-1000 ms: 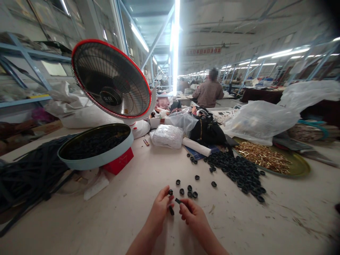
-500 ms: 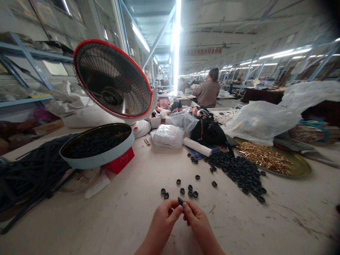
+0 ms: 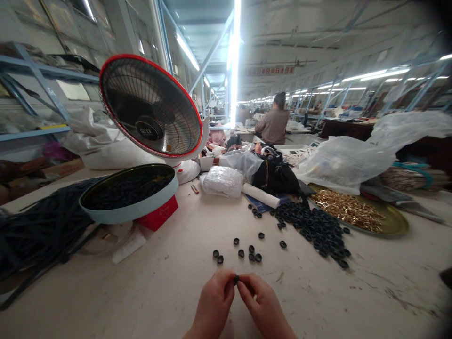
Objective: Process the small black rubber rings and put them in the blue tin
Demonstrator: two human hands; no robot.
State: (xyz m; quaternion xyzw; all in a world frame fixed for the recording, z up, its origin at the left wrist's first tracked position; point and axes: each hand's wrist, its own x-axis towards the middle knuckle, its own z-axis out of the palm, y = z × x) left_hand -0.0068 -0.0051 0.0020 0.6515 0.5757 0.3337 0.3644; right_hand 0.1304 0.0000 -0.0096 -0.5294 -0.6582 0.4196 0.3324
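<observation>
A small black strap piece (image 3: 236, 279) is pinched between the fingertips of my left hand (image 3: 215, 299) and my right hand (image 3: 262, 297), low in the middle of the view. Fingers cover most of it, so its full shape is hidden. Just beyond my hands, several black strap loops (image 3: 251, 257) lie scattered on the pale table (image 3: 183, 282). To the right of these, a large pile of similar black loops (image 3: 318, 230) spreads over the tabletop.
On the left, a heater (image 3: 150, 106) with a red rim stands behind a round tin (image 3: 134, 212) of dark strips, propped on a red box (image 3: 160, 214). Long black straps (image 3: 38, 226) lie beside it. Gold metal pieces (image 3: 348, 209) fill a tray on the right. A person (image 3: 273, 123) stands farther back.
Both hands have drawn slightly lower. The strap piece was sticking up and slanted between the fingertips; now it shows as a small compact dark shape. The view has shifted slightly.
</observation>
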